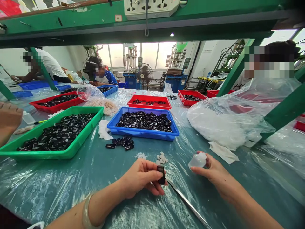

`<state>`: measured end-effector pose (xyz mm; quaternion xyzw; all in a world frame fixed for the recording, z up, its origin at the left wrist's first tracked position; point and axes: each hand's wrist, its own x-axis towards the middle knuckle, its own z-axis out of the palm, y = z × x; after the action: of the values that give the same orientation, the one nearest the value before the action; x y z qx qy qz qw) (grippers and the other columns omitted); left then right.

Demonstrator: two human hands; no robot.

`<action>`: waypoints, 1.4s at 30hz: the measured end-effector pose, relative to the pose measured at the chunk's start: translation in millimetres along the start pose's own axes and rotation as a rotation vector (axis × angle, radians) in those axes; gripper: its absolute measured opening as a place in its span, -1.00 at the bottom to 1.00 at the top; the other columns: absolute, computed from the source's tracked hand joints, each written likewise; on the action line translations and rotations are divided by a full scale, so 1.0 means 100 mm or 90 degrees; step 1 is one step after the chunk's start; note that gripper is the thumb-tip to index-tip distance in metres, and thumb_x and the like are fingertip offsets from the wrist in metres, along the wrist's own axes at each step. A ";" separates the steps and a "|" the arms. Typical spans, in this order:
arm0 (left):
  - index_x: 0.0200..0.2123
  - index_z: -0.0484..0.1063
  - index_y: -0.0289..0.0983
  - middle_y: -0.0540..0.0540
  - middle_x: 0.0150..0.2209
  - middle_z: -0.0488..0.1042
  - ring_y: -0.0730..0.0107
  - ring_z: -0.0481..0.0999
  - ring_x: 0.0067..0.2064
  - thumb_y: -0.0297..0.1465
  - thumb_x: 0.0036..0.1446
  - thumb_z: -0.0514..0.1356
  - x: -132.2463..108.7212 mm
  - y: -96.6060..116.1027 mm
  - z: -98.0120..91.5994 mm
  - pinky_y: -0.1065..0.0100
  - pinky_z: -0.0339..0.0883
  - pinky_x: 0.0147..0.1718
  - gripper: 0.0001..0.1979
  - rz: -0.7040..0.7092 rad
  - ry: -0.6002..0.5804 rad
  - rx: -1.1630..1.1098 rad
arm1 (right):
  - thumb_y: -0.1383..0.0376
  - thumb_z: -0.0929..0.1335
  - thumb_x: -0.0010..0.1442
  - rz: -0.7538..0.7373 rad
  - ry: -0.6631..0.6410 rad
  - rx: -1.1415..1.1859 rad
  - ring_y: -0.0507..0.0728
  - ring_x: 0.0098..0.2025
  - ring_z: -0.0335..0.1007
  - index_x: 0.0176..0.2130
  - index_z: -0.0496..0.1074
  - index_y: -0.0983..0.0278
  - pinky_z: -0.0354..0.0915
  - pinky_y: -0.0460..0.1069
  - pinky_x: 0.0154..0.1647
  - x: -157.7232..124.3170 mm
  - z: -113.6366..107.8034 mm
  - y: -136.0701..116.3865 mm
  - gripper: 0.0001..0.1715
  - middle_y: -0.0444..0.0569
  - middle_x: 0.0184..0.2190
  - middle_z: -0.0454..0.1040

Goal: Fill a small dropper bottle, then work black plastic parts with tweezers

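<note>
My left hand point(143, 178) pinches a small glossy black plastic piece point(161, 175) upright between thumb and fingers. In my right hand point(212, 168), curled fingers and thumb grip a rounded, translucent white plastic container point(197, 160). A pair of slim metal tweezers point(186, 200) lies slanting between my hands, its tip close to the left fingers. Just beyond the left hand are a small heap of white blocks point(162, 158) and a pile of tiny white bits point(140, 155). Several loose black pieces point(121, 142) sit in front of the blue tray point(143, 135).
A green tray point(71, 152) full of black pieces stands at left, near another person's hand point(9, 122). Behind is a red tray point(149, 106). A large clear bag of white material point(219, 121) bulges at right, by a green post point(283, 111). A green shelf point(95, 22) crosses overhead.
</note>
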<state>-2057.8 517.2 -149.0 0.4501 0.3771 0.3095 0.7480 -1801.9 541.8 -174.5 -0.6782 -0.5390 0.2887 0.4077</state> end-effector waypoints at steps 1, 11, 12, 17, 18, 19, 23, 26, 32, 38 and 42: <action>-0.37 0.50 -0.42 -0.18 -0.40 0.53 0.42 0.53 -0.50 -0.26 -0.17 0.33 -0.01 0.00 0.01 0.54 0.35 -0.59 -0.66 0.000 -0.001 0.010 | 0.06 0.42 -0.24 -0.008 -0.026 -0.007 0.32 -0.30 0.47 -0.17 0.42 0.36 0.39 0.13 -0.31 0.01 0.00 -0.02 -0.35 0.10 -0.35 0.54; -0.41 0.50 -0.40 -0.10 -0.46 0.48 0.43 0.52 -0.48 -0.30 -0.19 0.37 -0.06 -0.04 0.05 0.54 0.36 -0.55 -0.70 -0.042 -0.101 0.041 | 0.24 0.32 0.05 -0.336 -0.037 -0.090 0.25 -0.10 0.34 -0.10 0.42 0.18 0.31 0.12 -0.12 -0.29 0.07 -0.30 -0.64 -0.02 -0.16 0.47; -0.41 0.50 -0.40 -0.10 -0.46 0.48 0.43 0.52 -0.48 -0.29 -0.18 0.36 -0.06 -0.05 0.04 0.54 0.37 -0.55 -0.70 -0.050 -0.117 0.040 | 0.32 0.29 0.09 -0.427 -0.021 -0.121 0.23 -0.10 0.33 -0.07 0.40 0.17 0.32 0.11 -0.13 -0.34 0.07 -0.33 -0.63 -0.02 -0.17 0.46; -0.39 0.49 -0.41 -0.10 -0.49 0.48 0.46 0.52 -0.51 -0.30 -0.10 0.33 -0.06 -0.12 0.02 0.56 0.37 -0.55 -0.73 -0.082 -0.187 0.042 | 0.54 0.20 0.10 -0.659 0.040 -0.270 0.21 -0.12 0.26 -0.01 0.32 0.23 0.36 0.09 -0.21 -0.48 0.09 -0.43 -0.51 0.04 -0.19 0.42; -0.39 0.49 -0.41 -0.10 -0.49 0.48 0.46 0.52 -0.51 -0.30 -0.08 0.33 -0.06 -0.13 0.01 0.56 0.38 -0.54 -0.74 -0.084 -0.195 0.043 | 0.55 0.20 0.09 -0.667 0.044 -0.288 0.22 -0.12 0.24 -0.01 0.33 0.25 0.37 0.10 -0.21 -0.49 0.10 -0.43 -0.52 0.06 -0.19 0.41; -0.38 0.49 -0.41 -0.10 -0.49 0.48 0.47 0.52 -0.51 -0.31 -0.08 0.32 -0.06 -0.13 0.01 0.56 0.38 -0.54 -0.74 -0.085 -0.201 0.042 | 0.57 0.19 0.09 -0.673 0.046 -0.302 0.23 -0.11 0.23 -0.02 0.33 0.27 0.37 0.11 -0.21 -0.50 0.10 -0.44 -0.51 0.07 -0.19 0.41; -0.36 0.49 -0.40 -0.08 -0.50 0.48 0.46 0.53 -0.51 -0.32 -0.07 0.32 -0.07 -0.12 0.02 0.56 0.38 -0.55 -0.75 -0.090 -0.214 0.034 | 0.65 0.14 0.04 -0.705 0.063 -0.343 0.24 -0.09 0.22 -0.04 0.37 0.32 0.35 0.13 -0.17 -0.53 0.11 -0.45 -0.45 0.11 -0.17 0.39; -0.39 0.49 -0.40 -0.06 -0.50 0.46 0.46 0.52 -0.52 -0.31 -0.09 0.33 -0.08 -0.10 0.04 0.56 0.38 -0.56 -0.75 -0.098 -0.219 0.029 | 0.68 0.13 0.04 -0.737 0.084 -0.366 0.24 -0.10 0.23 -0.08 0.40 0.35 0.35 0.12 -0.17 -0.55 0.11 -0.47 -0.44 0.12 -0.18 0.39; -0.48 0.47 -0.39 -0.04 -0.56 0.43 0.49 0.50 -0.53 -0.28 -0.07 0.30 -0.07 -0.08 0.06 0.57 0.34 -0.57 -0.76 -0.122 -0.223 0.044 | 0.63 0.16 0.15 -0.764 0.091 -0.382 0.26 -0.08 0.24 -0.07 0.41 0.37 0.34 0.14 -0.15 -0.58 0.10 -0.47 -0.55 0.14 -0.16 0.40; -0.48 0.46 -0.39 -0.03 -0.53 0.45 0.52 0.50 -0.53 -0.30 -0.07 0.30 -0.07 -0.08 0.06 0.58 0.34 -0.56 -0.77 -0.134 -0.226 0.044 | 0.56 0.18 0.22 -0.767 0.081 -0.373 0.30 -0.05 0.24 -0.05 0.42 0.38 0.30 0.17 -0.13 -0.61 0.12 -0.45 -0.62 0.18 -0.14 0.40; -0.45 0.47 -0.39 -0.06 -0.49 0.47 0.51 0.50 -0.53 -0.32 -0.05 0.30 -0.08 -0.08 0.06 0.57 0.36 -0.56 -0.79 -0.124 -0.223 0.044 | 0.56 0.19 0.22 -0.774 0.084 -0.372 0.29 -0.04 0.24 -0.05 0.41 0.37 0.30 0.16 -0.12 -0.63 0.12 -0.44 -0.63 0.16 -0.13 0.41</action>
<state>-2056.0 504.7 -152.4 0.4841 0.2932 0.1394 0.8125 -1849.6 487.4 -145.4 -0.3527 -0.8545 -0.1916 0.3297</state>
